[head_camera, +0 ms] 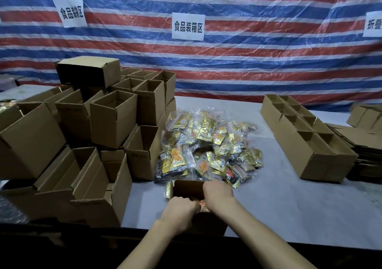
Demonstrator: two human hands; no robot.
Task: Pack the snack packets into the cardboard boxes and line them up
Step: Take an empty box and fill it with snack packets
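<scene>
Orange-gold foil snack packets (pixel 199 203) are gripped by the curled left hand (pixel 182 208) inside a small brown cardboard box (pixel 186 188) at the near edge of the grey table (pixel 279 206); the right hand's (pixel 218 194) hold cannot be told.

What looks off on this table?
The empty boxes on the left are heaped crooked, unlike the straight row on the right, and the topmost box lies tipped over. One packet stands outside the box being filled, against its left wall.
</scene>
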